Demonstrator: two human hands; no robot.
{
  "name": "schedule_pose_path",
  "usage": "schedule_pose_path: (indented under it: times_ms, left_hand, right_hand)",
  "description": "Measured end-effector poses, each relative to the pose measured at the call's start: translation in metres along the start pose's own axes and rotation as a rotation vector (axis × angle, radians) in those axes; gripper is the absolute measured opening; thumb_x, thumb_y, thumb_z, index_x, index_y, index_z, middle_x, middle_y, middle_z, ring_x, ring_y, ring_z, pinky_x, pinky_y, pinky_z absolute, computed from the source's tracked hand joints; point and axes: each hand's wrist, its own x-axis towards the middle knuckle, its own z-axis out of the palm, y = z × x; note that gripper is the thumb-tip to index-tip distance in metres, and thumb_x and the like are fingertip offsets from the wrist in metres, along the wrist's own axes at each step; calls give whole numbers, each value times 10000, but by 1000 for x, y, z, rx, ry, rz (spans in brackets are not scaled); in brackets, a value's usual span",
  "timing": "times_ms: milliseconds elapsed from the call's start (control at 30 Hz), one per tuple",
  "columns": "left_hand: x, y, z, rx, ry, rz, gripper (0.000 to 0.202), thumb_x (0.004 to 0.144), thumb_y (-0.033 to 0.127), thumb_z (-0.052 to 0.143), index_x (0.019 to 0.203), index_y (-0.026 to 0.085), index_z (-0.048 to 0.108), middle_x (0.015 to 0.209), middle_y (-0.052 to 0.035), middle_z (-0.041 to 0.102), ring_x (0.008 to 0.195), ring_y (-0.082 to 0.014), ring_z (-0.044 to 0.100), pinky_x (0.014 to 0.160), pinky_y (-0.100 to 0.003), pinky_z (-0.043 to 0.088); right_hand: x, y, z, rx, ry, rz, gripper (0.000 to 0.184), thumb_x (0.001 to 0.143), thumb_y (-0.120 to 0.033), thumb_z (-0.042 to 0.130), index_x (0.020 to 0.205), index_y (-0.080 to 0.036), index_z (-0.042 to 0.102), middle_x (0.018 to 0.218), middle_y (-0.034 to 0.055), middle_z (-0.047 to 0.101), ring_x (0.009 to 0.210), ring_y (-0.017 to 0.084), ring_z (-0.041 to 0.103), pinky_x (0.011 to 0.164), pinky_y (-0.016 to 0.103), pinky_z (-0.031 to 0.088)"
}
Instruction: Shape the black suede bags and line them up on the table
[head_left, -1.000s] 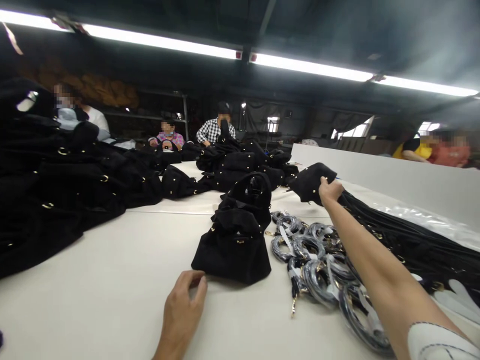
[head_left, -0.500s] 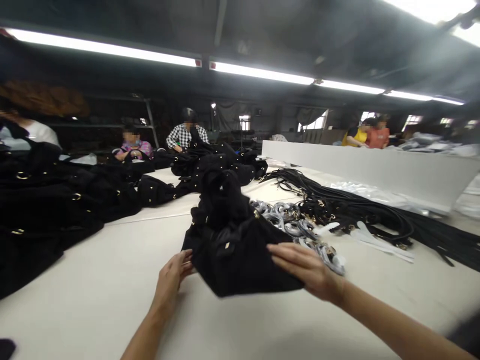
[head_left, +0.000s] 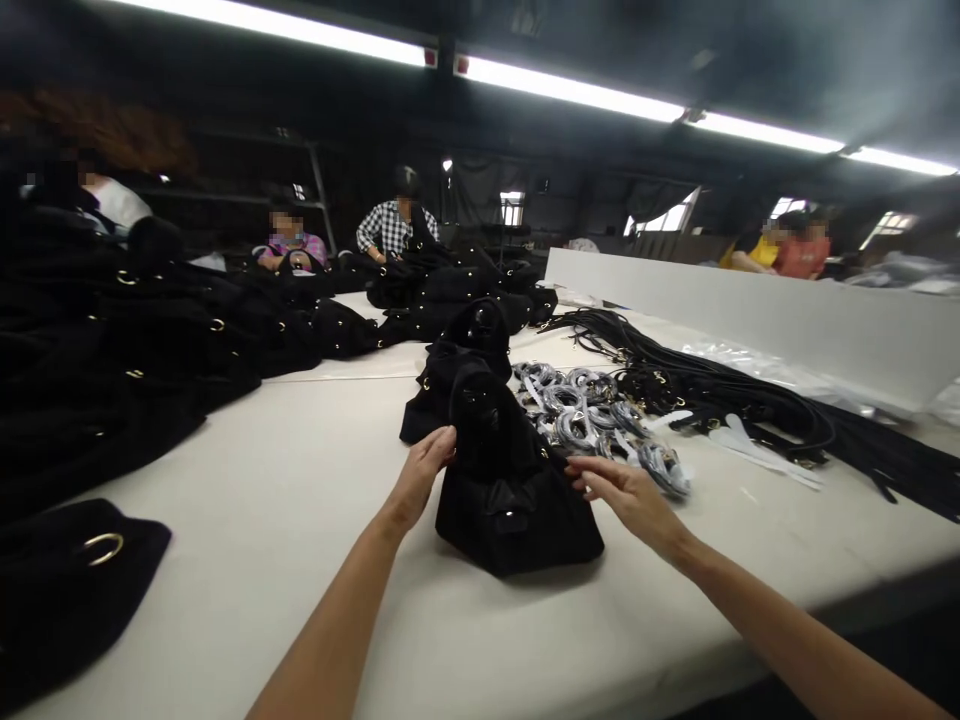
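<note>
A black bag [head_left: 517, 525] with a small metal clasp on its front stands in the middle of the table. My left hand [head_left: 416, 480] has its fingertips closed on the upper left side of this bag. At the opposite side, my right hand [head_left: 626, 497] pinches the bag's right edge near a gold fitting. Directly behind it, another black bag [head_left: 442, 375] leans close, partly covered by the front one. The thumbs show, but parts of the fingers are hidden against the black cloth.
Black bags [head_left: 172, 360] with gold rings are heaped along the left. On the right lie coiled grey straps [head_left: 577, 425], long black straps [head_left: 712, 375] and white strips [head_left: 757, 455]. A white board [head_left: 720, 300] stands behind them. Several people work beyond the table [head_left: 300, 480].
The near bag now stands more upright with its top opening showing. My left hand has moved up and right to its upper side. The camera view has tilted down.
</note>
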Motion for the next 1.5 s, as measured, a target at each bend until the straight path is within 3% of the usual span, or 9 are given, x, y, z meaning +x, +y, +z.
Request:
schedule_pose_path:
  times_ms: [167,367,567,667,900,1067,1233,1367,1500]
  left_hand:
    - [-9,6,23,224,36,53,692,678,419,835,1252,200,515,1221,-98,667,1151,-272,626,978,-378,514]
    - [-12,21,16,580,431,109,543,676,317,756,1143,235,492,971,-31,679,911,-255,679,797,-364,544]
    - [-17,41,3,989,753,293,479,735,256,651,1192,285,511,940,-11,688,820,-275,677,749,-367,501]
    - [-17,34,9,1067,671,454,522,793,208,607,1301,270,509,1108,-38,705,954,-275,687,825,-356,509]
    - [-20,33,5,994,632,589,171,838,297,660,988,215,651,908,-24,696,848,-218,677,794,-296,498]
    - [-19,32,-2,998,741,540,165,793,346,695,823,215,599,787,5,624,728,-201,623,701,-296,446]
    - [-17,30,1,1031,754,524,193,797,375,674,855,211,589,823,-12,641,782,-226,642,716,-305,455]
    - [-16,30,1,997,756,511,184,794,364,675,871,211,607,840,-21,661,792,-231,653,740,-313,476]
    - [-16,29,0,956,745,493,176,808,332,665,937,217,638,862,-24,678,805,-223,668,772,-308,496]
  right_hand:
    - [33,-32,50,-106,-64,-137,706,828,-515,696,1422,-213,461,1354,125,574,1238,283,555,1014,468,504]
    - [53,-50,94,40,62,-57,505,678,-185,693,1153,-233,528,939,5,673,864,216,650,775,336,537]
    - [71,-65,73,-128,479,-453,431,672,-155,624,1090,-243,568,996,26,660,890,222,623,832,345,506]
    - [83,-53,71,-135,493,-407,351,671,-160,618,1015,-223,598,938,26,656,869,222,614,826,346,506]
    - [77,-33,15,39,-273,-253,664,789,-351,727,1403,-231,502,1300,75,600,1196,239,585,1024,374,489]
    - [73,14,-29,-618,172,-45,351,834,-238,640,1175,-160,654,1187,123,639,1118,265,598,1008,431,480]
    - [75,49,-14,-780,108,-25,278,675,-207,793,933,-169,695,1120,119,669,1126,331,558,1000,465,441]
    - [76,41,-8,-783,204,-60,55,833,-231,646,867,-188,642,1019,104,675,1058,316,577,981,494,423]
    - [58,-4,-16,-539,420,-237,176,948,-370,533,984,-221,620,1025,96,653,968,282,613,891,442,498]
